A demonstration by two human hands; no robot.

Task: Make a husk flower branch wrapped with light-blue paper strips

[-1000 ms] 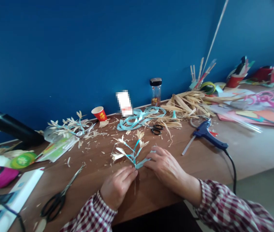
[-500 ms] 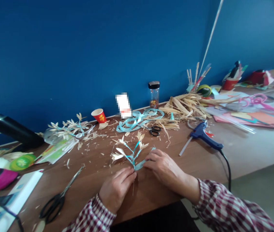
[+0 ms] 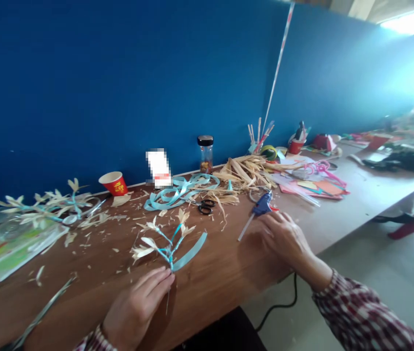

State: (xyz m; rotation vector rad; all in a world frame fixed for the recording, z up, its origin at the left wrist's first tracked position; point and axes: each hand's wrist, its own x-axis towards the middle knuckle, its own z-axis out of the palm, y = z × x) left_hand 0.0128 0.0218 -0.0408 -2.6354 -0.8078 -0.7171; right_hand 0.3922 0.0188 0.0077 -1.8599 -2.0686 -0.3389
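My left hand (image 3: 143,297) is closed, pinching the lower stem of a handmade flower spray (image 3: 170,251) just above the table. The spray has several pale dried-husk flowers on stems wrapped in light-blue ribbon. From the stem a loose tail of blue ribbon (image 3: 192,251) sticks out to the right. My right hand (image 3: 285,241) lies over the handle of a blue hot glue gun (image 3: 263,204), fingers curled around it; the handle is mostly hidden. A glue stick (image 3: 246,228) juts from the back of the gun, which rests on the table.
Behind lie coiled blue ribbon (image 3: 177,192), small scissors (image 3: 206,207), dried husks (image 3: 245,170), a jar (image 3: 206,153) and a red paper cup (image 3: 114,184). Larger scissors (image 3: 42,314) are at lower left. Finished flowers (image 3: 42,207) lie at left, coloured paper (image 3: 320,189) at right. Husk scraps litter the table.
My right hand has let go of the ribbon tail and moved right onto the glue gun. My left hand still holds the stem. The view has turned to the right.
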